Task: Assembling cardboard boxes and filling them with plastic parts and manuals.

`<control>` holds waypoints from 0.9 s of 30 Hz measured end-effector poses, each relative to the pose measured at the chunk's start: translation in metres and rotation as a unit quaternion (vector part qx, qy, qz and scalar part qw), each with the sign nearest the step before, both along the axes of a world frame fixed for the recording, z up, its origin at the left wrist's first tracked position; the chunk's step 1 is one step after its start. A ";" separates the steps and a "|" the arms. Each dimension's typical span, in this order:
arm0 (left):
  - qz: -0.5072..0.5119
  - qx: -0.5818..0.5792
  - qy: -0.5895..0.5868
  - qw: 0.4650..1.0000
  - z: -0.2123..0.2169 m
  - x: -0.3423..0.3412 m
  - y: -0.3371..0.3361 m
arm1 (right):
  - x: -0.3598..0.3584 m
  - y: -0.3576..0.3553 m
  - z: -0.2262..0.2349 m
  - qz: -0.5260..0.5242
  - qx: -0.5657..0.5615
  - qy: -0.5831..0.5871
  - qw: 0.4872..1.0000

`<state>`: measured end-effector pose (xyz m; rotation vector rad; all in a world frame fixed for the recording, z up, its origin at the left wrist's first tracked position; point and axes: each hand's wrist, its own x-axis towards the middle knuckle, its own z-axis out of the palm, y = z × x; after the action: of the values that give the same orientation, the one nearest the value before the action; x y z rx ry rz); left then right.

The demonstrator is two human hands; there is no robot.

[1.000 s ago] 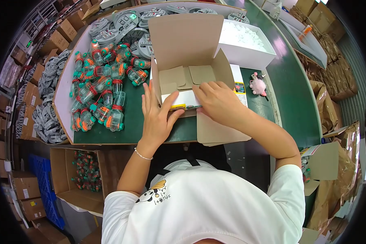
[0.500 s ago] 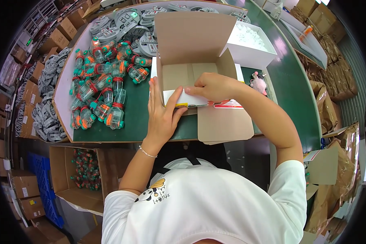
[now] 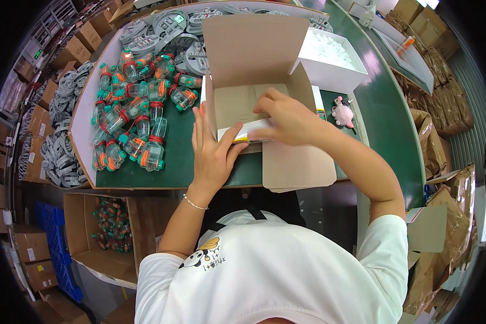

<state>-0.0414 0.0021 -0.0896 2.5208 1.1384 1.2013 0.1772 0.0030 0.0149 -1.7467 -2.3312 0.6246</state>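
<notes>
Head view: an open cardboard box [image 3: 254, 81] stands at the near middle of the green worktop [image 3: 183, 156]. The left hand [image 3: 213, 151], fingers straight and apart, lies flat against the box's left wall. The right hand [image 3: 289, 119], grip loosely curled, presses a white packet [image 3: 243, 131] inside. Clear bottles [image 3: 137, 121] cluster left.

You wore a white short-sleeved t-shirt [image 3: 286, 275]. It had a small cartoon print on the left chest [image 3: 204, 254]: a panda-like black-and-white figure with a yellow-orange patch, plus a short line of dark lettering beside it. Dark straps or a collar edge [image 3: 237, 218] showed at the neckline. A thin silver bead bracelet [image 3: 194, 203] sat on your left wrist. Forearms were bare, no gloves on the left hand [image 3: 213, 154] or right hand [image 3: 289, 119], and no rings were visible on the fingers [image 3: 200, 116].
</notes>
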 end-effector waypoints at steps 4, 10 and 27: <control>0.002 -0.010 0.012 1.000 0.006 0.001 -0.001 | 0.000 -0.023 -0.018 0.134 0.287 -0.165 0.934; 0.023 -0.013 0.018 0.999 0.004 0.004 -0.005 | -0.005 -0.023 -0.011 0.112 0.108 -0.240 0.958; 0.059 0.046 0.065 0.995 0.017 -0.001 0.000 | 0.012 -0.019 -0.004 0.192 0.131 -0.395 0.889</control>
<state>-0.0425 0.0024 -0.0723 2.6683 1.3066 1.1563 0.1889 -0.0163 0.0112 -1.5966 -3.1265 -0.4776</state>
